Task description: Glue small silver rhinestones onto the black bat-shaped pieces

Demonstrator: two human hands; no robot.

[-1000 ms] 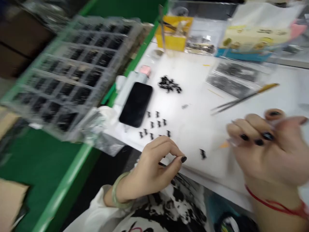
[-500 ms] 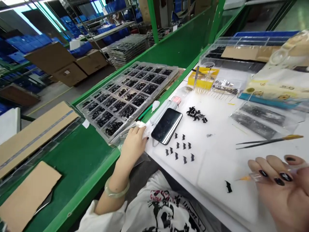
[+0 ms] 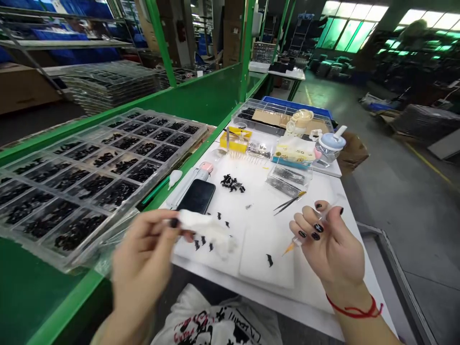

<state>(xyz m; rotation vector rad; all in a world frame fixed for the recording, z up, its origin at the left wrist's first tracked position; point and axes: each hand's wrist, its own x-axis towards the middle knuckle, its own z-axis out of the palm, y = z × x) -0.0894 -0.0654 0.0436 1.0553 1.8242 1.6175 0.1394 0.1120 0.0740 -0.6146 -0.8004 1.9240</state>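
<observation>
At the lower left of the frame, my left hand (image 3: pixel 142 261) pinches a crumpled white tissue (image 3: pixel 206 229) between thumb and fingers; it hides part of the black phone (image 3: pixel 199 194). At the right, my right hand (image 3: pixel 332 244) curls around an orange-tipped clear tube (image 3: pixel 296 241), its tip pointing down and left. Near that tip, lower centre-right, one black piece (image 3: pixel 269 260) lies on the white pad (image 3: pixel 252 261). Tweezers (image 3: pixel 289 203) lie above my right hand.

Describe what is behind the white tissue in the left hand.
Small black pieces show around the white tissue, on the white surface. It hides whatever lies directly behind it from view.
</observation>
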